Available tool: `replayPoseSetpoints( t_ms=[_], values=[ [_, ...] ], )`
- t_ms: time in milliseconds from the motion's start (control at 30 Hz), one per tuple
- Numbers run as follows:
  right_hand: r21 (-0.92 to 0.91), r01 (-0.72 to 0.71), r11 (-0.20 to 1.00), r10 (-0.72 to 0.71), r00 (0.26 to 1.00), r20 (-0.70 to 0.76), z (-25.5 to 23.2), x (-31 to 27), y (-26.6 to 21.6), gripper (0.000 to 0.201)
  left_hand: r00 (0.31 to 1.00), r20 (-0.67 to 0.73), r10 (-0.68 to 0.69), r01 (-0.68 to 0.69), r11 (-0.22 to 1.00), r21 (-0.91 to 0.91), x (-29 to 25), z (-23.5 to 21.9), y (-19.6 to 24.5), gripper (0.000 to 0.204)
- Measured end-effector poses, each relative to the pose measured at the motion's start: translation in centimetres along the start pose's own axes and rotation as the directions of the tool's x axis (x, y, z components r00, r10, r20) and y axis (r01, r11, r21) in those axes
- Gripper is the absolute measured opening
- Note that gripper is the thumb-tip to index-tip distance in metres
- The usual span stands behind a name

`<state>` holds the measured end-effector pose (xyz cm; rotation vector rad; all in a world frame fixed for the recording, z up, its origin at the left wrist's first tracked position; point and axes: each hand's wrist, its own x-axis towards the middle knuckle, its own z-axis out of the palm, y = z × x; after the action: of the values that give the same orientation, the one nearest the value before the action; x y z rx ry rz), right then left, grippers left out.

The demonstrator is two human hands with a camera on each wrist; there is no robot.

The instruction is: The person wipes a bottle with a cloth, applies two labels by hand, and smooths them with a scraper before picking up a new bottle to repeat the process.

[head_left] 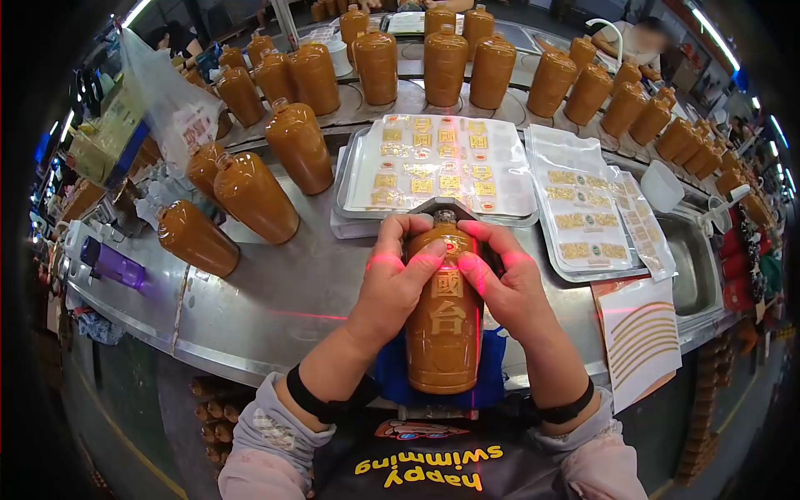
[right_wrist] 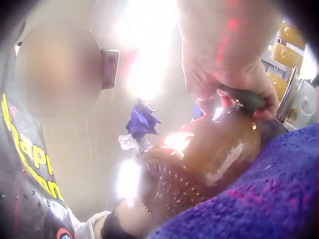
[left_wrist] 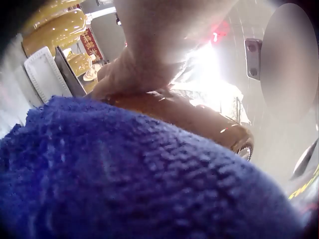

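A glossy brown bottle with gold characters down its front lies on a blue cloth, its neck pointing away from me. My left hand grips the upper left side, and its thumb presses near a small red emblem at the shoulder. From the other side, my right hand holds the bottle, thumb pressing close to the same emblem. Red laser lines cross both hands and the bottle. Behind the neck is a dark holder. In the right wrist view, the fingers of the right hand bend over the bottle's shoulder.
Beyond the bottle, trays carry gold sticker sheets and label strips. A sheet of curved gold strips lies at the right, near a sink. Brown bottles stand at the left and along the conveyor. A purple bottle is far left.
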<state>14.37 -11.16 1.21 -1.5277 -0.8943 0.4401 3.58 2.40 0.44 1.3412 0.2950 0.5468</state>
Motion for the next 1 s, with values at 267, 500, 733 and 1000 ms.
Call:
replayPoseSetpoints(
  t_ms=[267, 500, 733, 1000],
  values=[
    [0.062, -0.037, 0.997, 0.036, 0.999, 0.020, -0.4, 0.2, -0.2, 0.036, 1.000, -0.020, 0.020, -0.019, 0.997, 0.075, -1.4, -0.3, 0.8, 0.057],
    [-0.004, -0.035, 0.999, 0.035, 0.996, 0.087, -0.6, 0.2, -0.1, 0.043, 0.991, 0.061, 0.121, -0.135, 0.927, 0.351, -4.8, 0.2, 0.0, 0.084],
    [-0.021, -0.038, 0.999, 0.039, 0.997, 0.062, -0.4, 0.3, 0.1, 0.044, 0.986, 0.067, 0.154, -0.167, 0.949, 0.267, -4.9, 0.7, 0.1, 0.084],
    [-0.058, -0.047, 0.997, 0.052, 0.994, 0.091, -0.8, 0.3, -0.4, 0.043, 0.986, 0.102, 0.133, -0.134, 0.991, 0.007, -5.0, 0.4, -0.3, 0.073]
  ],
)
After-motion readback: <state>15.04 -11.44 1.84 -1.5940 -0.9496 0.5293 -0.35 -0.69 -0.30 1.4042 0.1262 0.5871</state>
